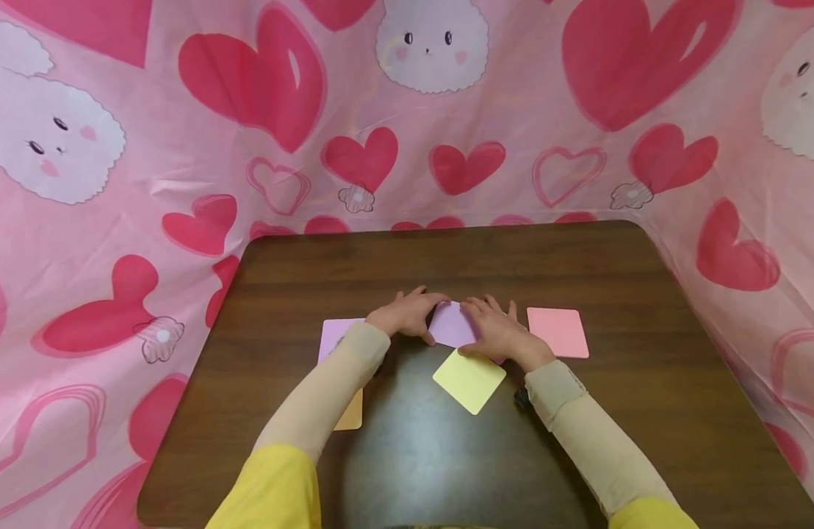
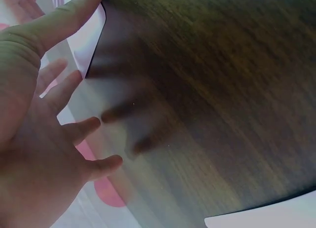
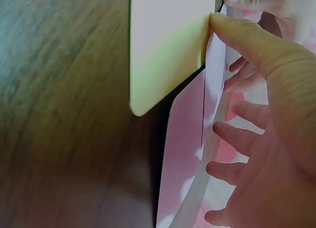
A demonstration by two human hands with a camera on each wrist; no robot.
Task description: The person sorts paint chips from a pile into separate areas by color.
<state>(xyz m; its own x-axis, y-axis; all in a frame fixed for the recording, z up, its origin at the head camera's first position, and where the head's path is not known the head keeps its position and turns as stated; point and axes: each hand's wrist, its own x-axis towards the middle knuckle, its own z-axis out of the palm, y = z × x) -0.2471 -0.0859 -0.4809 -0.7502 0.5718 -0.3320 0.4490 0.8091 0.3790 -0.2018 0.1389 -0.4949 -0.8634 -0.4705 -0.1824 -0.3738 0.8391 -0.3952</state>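
Note:
A light purple square card (image 1: 452,325) lies between both hands near the middle of the table. My left hand (image 1: 405,312) holds its left side, thumb at the near corner and a fingertip at the far one. On the other side my right hand (image 1: 502,330) holds the card, its thumb (image 3: 242,33) at the near edge by a corner of the yellow card (image 1: 469,382). The other right fingers spread over the far side. Beneath the right hand, a pinkish card (image 3: 180,144) shows partly under the purple one in the right wrist view.
To the right lies a pink card (image 1: 557,333). Another purple card (image 1: 334,336) and an orange card (image 1: 351,413) sit at the left, partly behind the left forearm. A pink heart-patterned cloth (image 1: 420,117) hangs around the brown wooden table (image 1: 440,470).

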